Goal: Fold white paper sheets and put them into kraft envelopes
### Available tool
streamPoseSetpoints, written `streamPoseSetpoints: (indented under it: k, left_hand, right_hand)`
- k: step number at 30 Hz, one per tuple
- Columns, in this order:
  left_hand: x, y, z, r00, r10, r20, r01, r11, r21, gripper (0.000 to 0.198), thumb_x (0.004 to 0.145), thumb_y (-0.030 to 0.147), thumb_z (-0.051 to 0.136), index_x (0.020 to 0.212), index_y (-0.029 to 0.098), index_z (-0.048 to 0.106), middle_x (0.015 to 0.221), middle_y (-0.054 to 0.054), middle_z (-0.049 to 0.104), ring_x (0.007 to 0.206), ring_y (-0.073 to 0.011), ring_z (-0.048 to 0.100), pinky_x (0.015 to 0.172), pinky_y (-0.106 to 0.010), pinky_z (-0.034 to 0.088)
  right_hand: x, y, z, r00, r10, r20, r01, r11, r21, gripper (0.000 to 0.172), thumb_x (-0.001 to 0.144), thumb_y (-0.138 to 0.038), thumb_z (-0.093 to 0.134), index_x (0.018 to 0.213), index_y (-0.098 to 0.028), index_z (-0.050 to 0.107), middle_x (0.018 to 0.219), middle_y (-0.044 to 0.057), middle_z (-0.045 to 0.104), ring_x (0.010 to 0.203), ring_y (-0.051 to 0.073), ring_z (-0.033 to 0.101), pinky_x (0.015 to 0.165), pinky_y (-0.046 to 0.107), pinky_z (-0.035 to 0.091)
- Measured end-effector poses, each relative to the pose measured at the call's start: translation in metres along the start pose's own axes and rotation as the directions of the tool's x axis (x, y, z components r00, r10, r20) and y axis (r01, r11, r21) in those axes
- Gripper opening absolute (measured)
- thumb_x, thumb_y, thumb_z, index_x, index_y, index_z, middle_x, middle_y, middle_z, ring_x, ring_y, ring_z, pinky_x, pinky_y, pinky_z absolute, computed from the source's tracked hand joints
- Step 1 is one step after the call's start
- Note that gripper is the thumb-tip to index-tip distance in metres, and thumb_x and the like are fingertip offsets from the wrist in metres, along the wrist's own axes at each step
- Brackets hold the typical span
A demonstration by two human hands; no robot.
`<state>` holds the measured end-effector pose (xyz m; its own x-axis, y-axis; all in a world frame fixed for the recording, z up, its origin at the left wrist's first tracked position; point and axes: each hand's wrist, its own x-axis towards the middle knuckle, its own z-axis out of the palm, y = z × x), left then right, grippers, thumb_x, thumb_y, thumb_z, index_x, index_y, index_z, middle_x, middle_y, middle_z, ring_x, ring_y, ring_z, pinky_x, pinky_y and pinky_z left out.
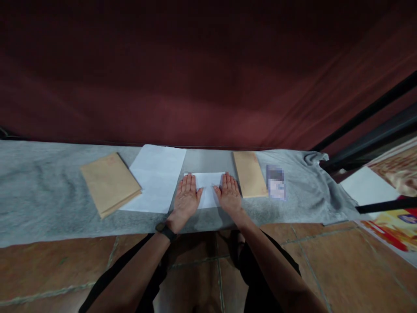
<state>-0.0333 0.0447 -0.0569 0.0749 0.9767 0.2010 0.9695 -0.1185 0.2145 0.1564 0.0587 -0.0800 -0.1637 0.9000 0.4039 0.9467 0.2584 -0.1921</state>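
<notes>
A small white paper (209, 180), apparently folded, lies on the grey cloth (208, 158) in front of me. Flat on its left side rests my left hand (187, 198), fingers stretched out and pointing away from me. My right hand (229, 194) lies flat in the same way on its right side. Both thumbs point inward over the paper without touching each other. Larger white sheets (159, 174) are just left of my left hand, partly under a stack of brown envelopes (109, 182). Another brown envelope stack (250, 174) is close beside my right hand.
A blurred, pixelated small item (276, 182) lies right of the right envelope stack. Behind the cloth hangs a dark red curtain (202, 95). Black metal bars (368, 112), a white sheet (369, 187) and a colourful printed package (397, 226) are at the far right.
</notes>
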Motion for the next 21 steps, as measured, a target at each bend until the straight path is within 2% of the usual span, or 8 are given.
streamPoseSetpoints:
  k: [6, 8, 10, 12, 14, 16, 19, 21]
  left_hand:
    - [-0.009, -0.003, -0.002, 0.999, -0.040, -0.023, 0.038, 0.998, -0.053, 0.065, 0.100, 0.037, 0.038, 0.150, -0.004, 0.037, 0.160, -0.027, 0.032, 0.151, -0.0357, 0.028, 0.123, -0.052, 0.025]
    - [-0.008, -0.006, -0.006, 0.997, -0.068, -0.038, 0.063, 0.992, -0.113, 0.062, 0.098, 0.034, 0.042, 0.149, -0.003, 0.039, 0.159, -0.027, 0.035, 0.150, -0.0358, 0.031, 0.120, -0.052, 0.030]
    - [-0.005, -0.010, -0.013, 0.993, -0.114, -0.044, 0.102, 0.973, -0.209, 0.061, 0.096, 0.033, 0.046, 0.147, 0.001, 0.042, 0.155, -0.027, 0.042, 0.144, -0.0343, 0.041, 0.115, -0.048, 0.039]
    - [0.000, -0.016, -0.022, 0.985, -0.172, -0.013, 0.159, 0.935, -0.317, 0.059, 0.094, 0.036, 0.051, 0.144, 0.005, 0.046, 0.141, -0.025, 0.056, 0.128, -0.0309, 0.058, 0.104, -0.042, 0.049]
    - [0.005, -0.021, -0.030, 0.973, -0.225, 0.050, 0.226, 0.889, -0.398, 0.058, 0.092, 0.039, 0.056, 0.140, 0.008, 0.050, 0.119, -0.018, 0.068, 0.103, -0.0260, 0.068, 0.093, -0.038, 0.054]
    - [0.009, -0.025, -0.035, 0.956, -0.277, 0.100, 0.292, 0.852, -0.435, 0.058, 0.088, 0.040, 0.062, 0.137, 0.010, 0.053, 0.105, -0.013, 0.069, 0.087, -0.0226, 0.068, 0.085, -0.036, 0.055]
    - [0.016, -0.030, -0.035, 0.919, -0.369, 0.135, 0.388, 0.796, -0.465, 0.055, 0.080, 0.038, 0.069, 0.128, 0.012, 0.059, 0.097, -0.010, 0.069, 0.082, -0.0222, 0.066, 0.077, -0.034, 0.054]
    - [0.021, -0.033, -0.032, 0.897, -0.407, 0.175, 0.434, 0.728, -0.530, 0.044, 0.077, 0.035, 0.070, 0.115, 0.014, 0.065, 0.088, -0.007, 0.069, 0.080, -0.0221, 0.065, 0.072, -0.032, 0.053]
  right_hand:
    - [-0.006, 0.001, -0.010, 1.000, 0.010, -0.002, -0.010, 1.000, 0.004, 0.067, 0.105, -0.045, 0.039, 0.155, 0.000, 0.030, 0.158, 0.027, 0.036, 0.147, 0.035, 0.036, 0.118, 0.055, 0.033]
    - [-0.008, -0.002, -0.015, 1.000, -0.013, 0.020, 0.013, 1.000, 0.016, 0.065, 0.106, -0.042, 0.039, 0.156, -0.002, 0.029, 0.159, 0.025, 0.034, 0.149, 0.034, 0.033, 0.119, 0.057, 0.030]
    - [-0.009, -0.007, -0.020, 0.995, -0.067, 0.067, 0.065, 0.997, 0.045, 0.061, 0.106, -0.039, 0.038, 0.157, -0.006, 0.030, 0.161, 0.022, 0.033, 0.151, 0.033, 0.029, 0.121, 0.057, 0.027]
    - [-0.013, -0.016, -0.023, 0.986, -0.112, 0.125, 0.102, 0.991, 0.084, 0.059, 0.106, -0.038, 0.038, 0.156, -0.009, 0.032, 0.162, 0.019, 0.033, 0.152, 0.031, 0.028, 0.122, 0.055, 0.026]
    - [-0.017, -0.026, -0.026, 0.974, -0.141, 0.176, 0.121, 0.985, 0.123, 0.058, 0.105, -0.039, 0.039, 0.155, -0.009, 0.034, 0.162, 0.018, 0.034, 0.151, 0.030, 0.029, 0.123, 0.053, 0.027]
    - [-0.022, -0.035, -0.028, 0.960, -0.182, 0.215, 0.150, 0.976, 0.155, 0.060, 0.104, -0.041, 0.042, 0.154, -0.008, 0.036, 0.162, 0.019, 0.033, 0.152, 0.029, 0.029, 0.123, 0.052, 0.027]
    - [-0.028, -0.043, -0.031, 0.933, -0.258, 0.250, 0.214, 0.958, 0.190, 0.070, 0.101, -0.049, 0.049, 0.153, -0.004, 0.036, 0.162, 0.022, 0.030, 0.152, 0.032, 0.026, 0.123, 0.052, 0.027]
    - [-0.031, -0.045, -0.033, 0.921, -0.288, 0.263, 0.241, 0.950, 0.198, 0.074, 0.099, -0.052, 0.051, 0.153, -0.004, 0.036, 0.163, 0.023, 0.028, 0.152, 0.033, 0.025, 0.123, 0.053, 0.027]
